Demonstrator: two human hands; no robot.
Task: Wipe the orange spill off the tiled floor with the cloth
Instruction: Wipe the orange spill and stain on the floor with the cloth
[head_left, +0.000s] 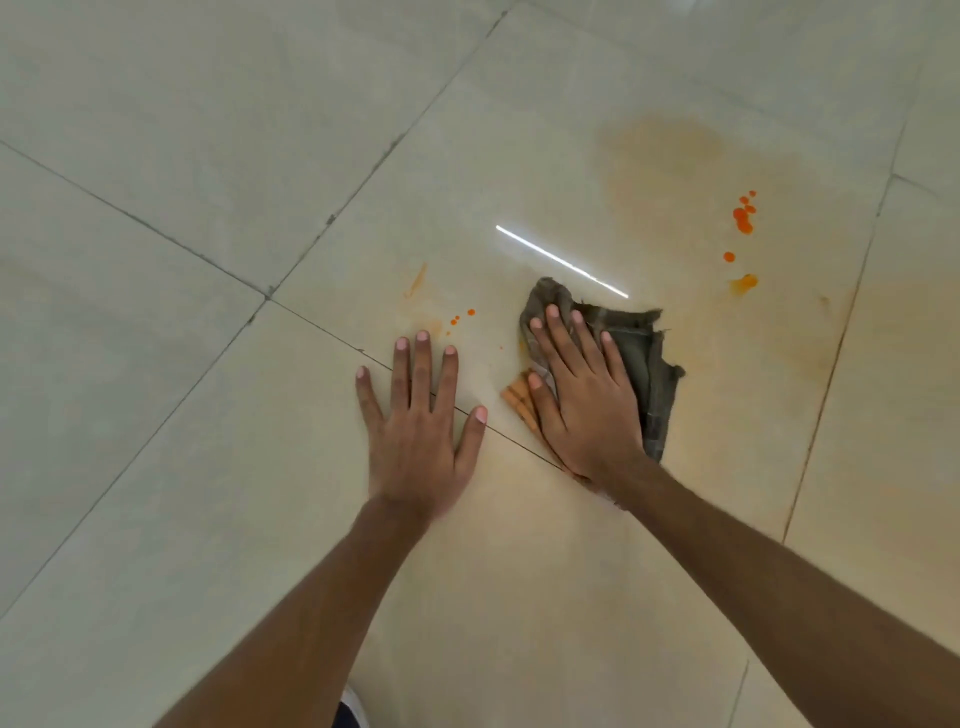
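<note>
The right hand (587, 400) presses flat, fingers straight, on the grey checked cloth (631, 358) lying on the tiled floor (208, 156). The left hand (421, 421) rests spread and empty on the tile beside it. The wiping looks partly done: a pale orange smear (670, 156) shows beyond the cloth. Bright orange drops (744, 215) to the right, small droplets (460, 317) near the left fingertips, and a wet patch (517, 397) at the right thumb are left.

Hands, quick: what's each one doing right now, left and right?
Left hand: open, flat on the tiled floor, holding nothing.
Right hand: open, pressing flat on the cloth.
</note>
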